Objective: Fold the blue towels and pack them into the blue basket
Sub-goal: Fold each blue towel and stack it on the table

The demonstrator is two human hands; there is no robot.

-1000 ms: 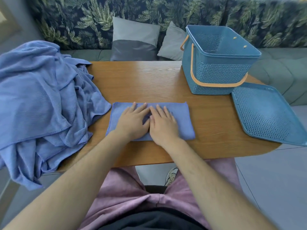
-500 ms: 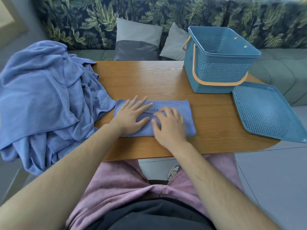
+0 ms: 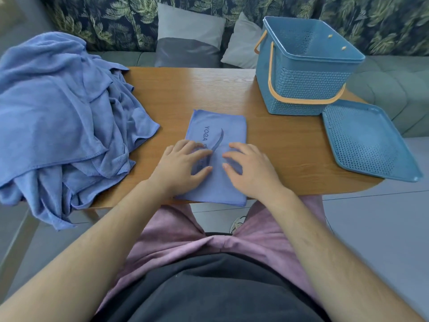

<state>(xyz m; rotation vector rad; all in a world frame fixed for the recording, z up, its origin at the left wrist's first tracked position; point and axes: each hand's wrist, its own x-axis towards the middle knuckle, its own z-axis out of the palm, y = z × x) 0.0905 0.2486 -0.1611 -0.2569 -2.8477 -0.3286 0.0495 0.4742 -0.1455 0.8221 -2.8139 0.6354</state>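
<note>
Folded blue towel (image 3: pixel 218 123) lies at lower centre of the wooden table (image 3: pixel 197 89), long axis running away from the person, its near edge at the table's near rim. I read "YOGA" printed on it, letters turned sideways, beside a dark curved swoosh; further lettering is covered by the left hand (image 3: pixel 183 166), so I cannot read it. Both hands lie palm down on the towel's near half, fingers loosely spread and apart from each other; the right hand (image 3: pixel 250 170) pinches nothing. The blue basket (image 3: pixel 308 87), tan handle down, stands at upper right, well apart from the towel. Its perforated lid (image 3: pixel 366 140) lies just beside it, overhanging the right table edge. The pile of unfolded blue towels (image 3: pixel 58 112) drapes over the left edge. Bare wood shows between towel and basket.
</note>
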